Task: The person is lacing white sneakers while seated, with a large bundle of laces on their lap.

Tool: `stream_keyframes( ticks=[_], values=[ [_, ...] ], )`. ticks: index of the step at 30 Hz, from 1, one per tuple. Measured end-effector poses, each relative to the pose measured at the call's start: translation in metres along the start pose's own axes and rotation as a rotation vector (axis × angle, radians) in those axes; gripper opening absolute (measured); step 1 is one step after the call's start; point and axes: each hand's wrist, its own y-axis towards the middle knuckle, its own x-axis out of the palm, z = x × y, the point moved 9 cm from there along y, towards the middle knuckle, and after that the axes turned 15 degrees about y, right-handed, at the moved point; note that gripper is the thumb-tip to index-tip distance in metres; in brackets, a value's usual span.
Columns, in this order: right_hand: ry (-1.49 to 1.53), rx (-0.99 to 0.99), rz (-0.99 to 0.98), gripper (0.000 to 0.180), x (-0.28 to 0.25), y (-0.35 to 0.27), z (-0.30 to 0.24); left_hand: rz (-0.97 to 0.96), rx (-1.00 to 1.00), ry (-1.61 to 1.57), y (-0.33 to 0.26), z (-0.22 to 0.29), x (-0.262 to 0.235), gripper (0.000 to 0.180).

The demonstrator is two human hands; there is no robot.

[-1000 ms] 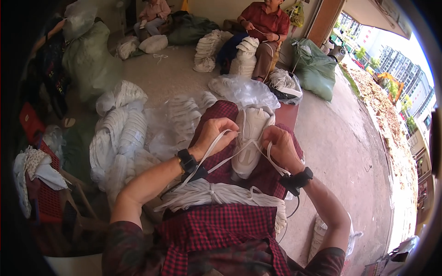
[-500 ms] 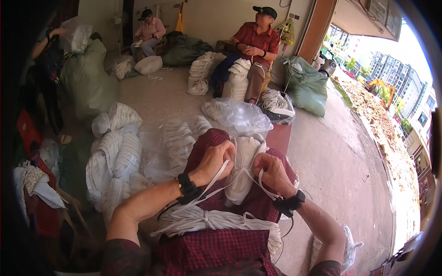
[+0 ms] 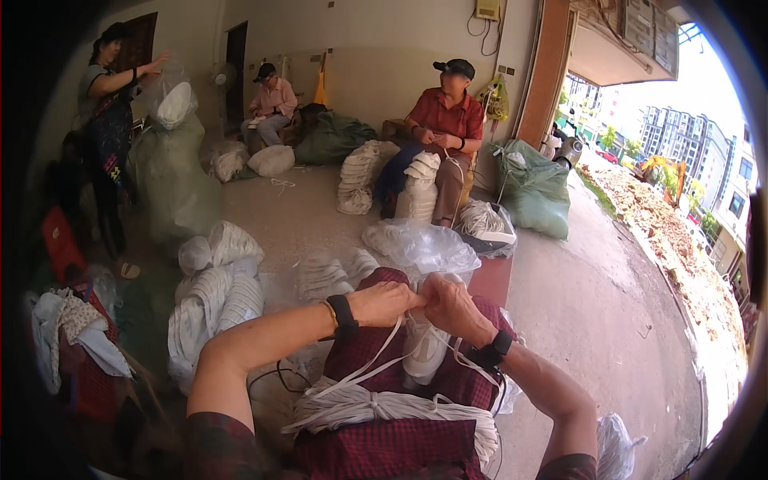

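A white shoe (image 3: 422, 356) rests between my knees on a red-and-black checked cloth, toe toward me. My left hand (image 3: 382, 304) and my right hand (image 3: 454, 306) meet over the shoe's far part, fingers closed and touching each other. White shoelace (image 3: 390, 336) hangs from the left fingers; another stretch comes down below the right hand. The exact pinch is hidden behind the fingers, and so is the shoe's far part. Nearer me, a tied bundle of white laces (image 3: 376, 406) lies across my lap.
Plastic-wrapped stacks of white shoe parts (image 3: 212, 300) lie at left, beside a red basket (image 3: 94, 380) holding cloths. Ahead, a person in red (image 3: 450, 120) sits near a lace-filled box (image 3: 484, 228) and a green sack (image 3: 532, 192). Another person stands at far left.
My hands have gone from apart on either side of the shoe to touching above its far part. The view has tilted up, and the standing person at far left shows more fully.
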Motion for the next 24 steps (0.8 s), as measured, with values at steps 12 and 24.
stream_keyframes(
  ticks=[12, 24],
  values=[
    [-0.156, -0.075, -0.107, 0.030, 0.030, -0.016, -0.021, 0.333, 0.134, -0.032, -0.027, 0.001, 0.007, 0.023],
    [-0.398, 0.133, -0.022, 0.019, -0.124, -0.064, -0.030, 0.585, -0.012, -0.369, 0.011, 0.010, -0.053, 0.011]
  ],
)
